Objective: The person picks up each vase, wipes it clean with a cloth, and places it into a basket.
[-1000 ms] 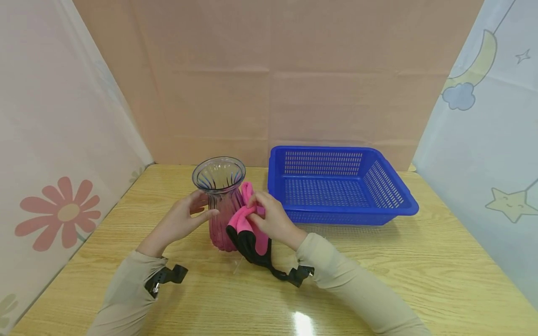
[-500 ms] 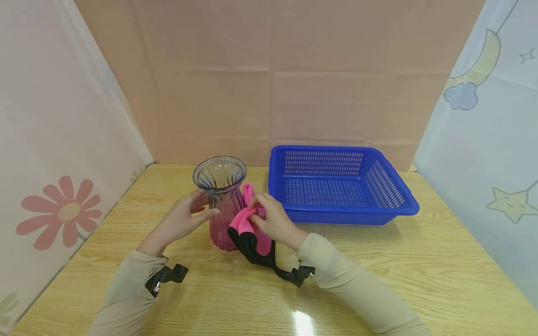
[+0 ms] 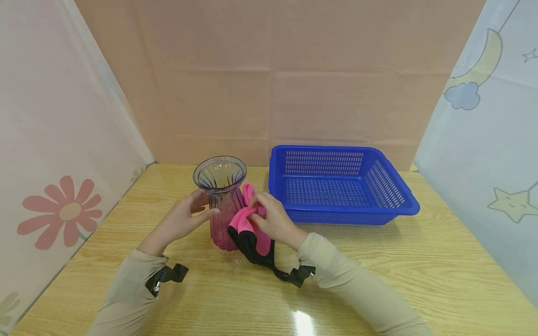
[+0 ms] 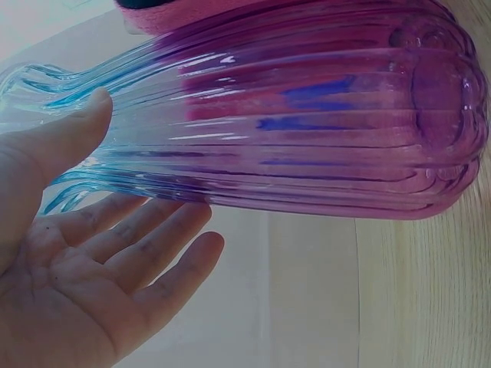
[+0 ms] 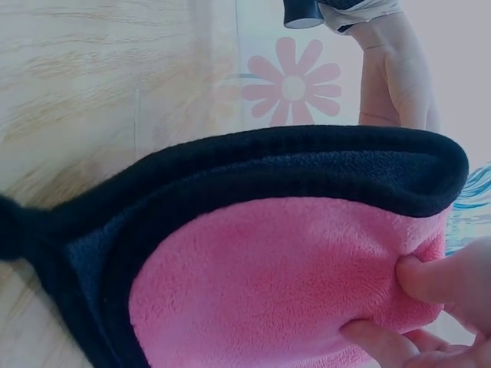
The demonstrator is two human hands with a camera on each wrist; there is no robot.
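A ribbed glass vase (image 3: pixel 221 205), clear bluish at the flared mouth and pink-purple below, stands upright on the table. Beside its left side is my left hand (image 3: pixel 185 219), its thumb lying over the front near the neck. In the left wrist view the fingers (image 4: pixel 165 264) are loosely extended along the vase's edge. My right hand (image 3: pixel 271 218) pinches a folded pink plush fabric piece (image 3: pixel 262 240) with black edging and a dark lining, near the vase's right side. Thumb and finger press into the pink pile (image 5: pixel 261 284). A narrow black end trails toward the right wrist.
A blue perforated plastic basket (image 3: pixel 332 191) stands at the back right. The wood-grain table (image 3: pixel 235 303) meets a plain peach backdrop (image 3: pixel 269 93), with printed sheets at both sides. Each wrist carries a black camera strap.
The hanging part of the pink-and-black fabric has shifted very slightly to the right. Both hands and the vase look almost unmoved.
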